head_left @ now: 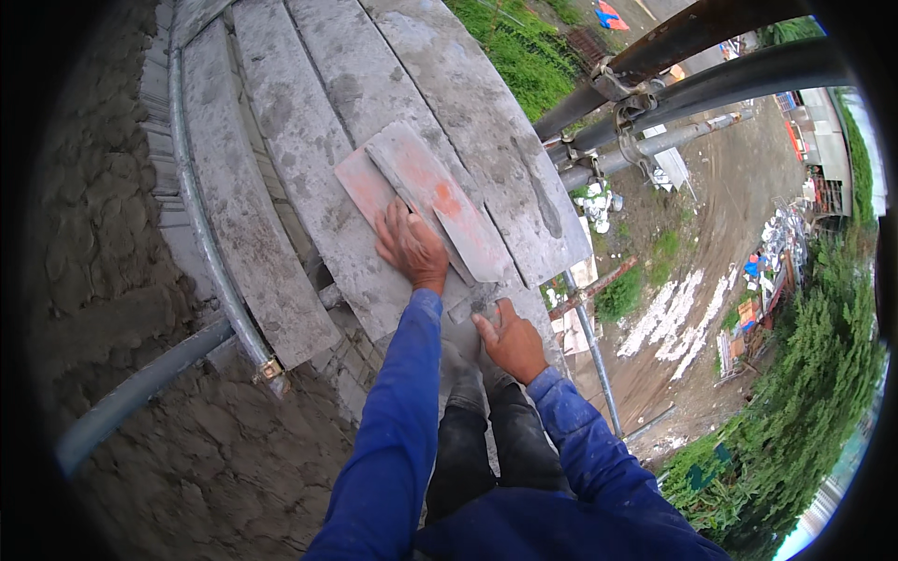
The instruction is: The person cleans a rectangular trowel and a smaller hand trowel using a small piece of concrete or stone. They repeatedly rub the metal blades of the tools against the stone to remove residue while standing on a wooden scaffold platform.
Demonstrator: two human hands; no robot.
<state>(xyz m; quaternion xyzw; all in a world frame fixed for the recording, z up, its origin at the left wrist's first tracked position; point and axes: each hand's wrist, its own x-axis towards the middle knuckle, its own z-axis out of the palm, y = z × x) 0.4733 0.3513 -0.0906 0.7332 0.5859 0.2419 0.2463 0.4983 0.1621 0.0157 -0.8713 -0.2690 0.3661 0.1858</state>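
Note:
Two flat grey boards with faded orange-red patches lie one over the other on the planks in front of me. The upper board [440, 196] overlaps the lower board [358, 179], which shows along the left side. My left hand [412, 245] presses down on the lower board beside the upper one's edge, with its fingers bent and close together. Just below the boards' near end, my right hand [513, 343] is closed, thumb pointing forward, around a small grey flat-edged piece [474, 304]. Most of that piece is hidden, so its kind is unclear.
Worn, plaster-spotted scaffold planks [309, 122] carry the boards. Rough wet-looking mortar [103, 234] covers the wall at left, behind a metal pipe [201, 220]. Clamped scaffold poles [645, 117] stand at the upper right. Beyond the planks' right edge, muddy ground [720, 206] lies far below.

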